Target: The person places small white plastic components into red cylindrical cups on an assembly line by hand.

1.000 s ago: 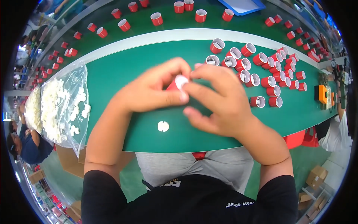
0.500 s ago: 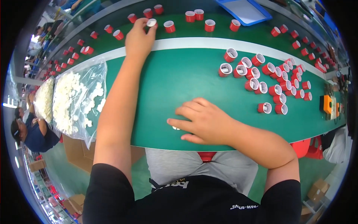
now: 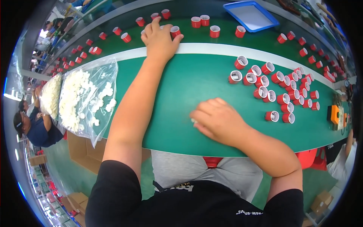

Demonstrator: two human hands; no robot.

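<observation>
- Red cup (image 3: 175, 31) first: it's on the green strip beyond the white rail (image 3: 202, 47), between the thumb and forefinger of the left hand (image 3: 160, 41). Fingers are spread and curled over that spot, but can't tell whether they've really got a grip.
- My guess is the cup is light and stiff, probably plastic, with a smooth wall that could slip a bit. Doubt it's fragile.
- I'd take it round the outer wall just under the rim, thumb opposite fingers, since an overhead grab near neighbours might tip one.
- Right hand (image 3: 219, 122) is low over the green table (image 3: 174, 79), fingers bunched, pinching a small white piece (image 3: 193, 120). Mostly hidden, so can't make out its shape.
- That piece is likely near weightless and fiddly; edges between thumb and fingertip seems the way.
- Looks-wise: the cup is short, round, glossy red outside with a pale rim.
- The tabletop cups (image 3: 293, 94) on the right match, white inside, several with greyish metallic-looking bits in them.
- Lumpy white parts (image 3: 73, 102) lie in a clear bag (image 3: 99, 126) left of the left forearm.
</observation>
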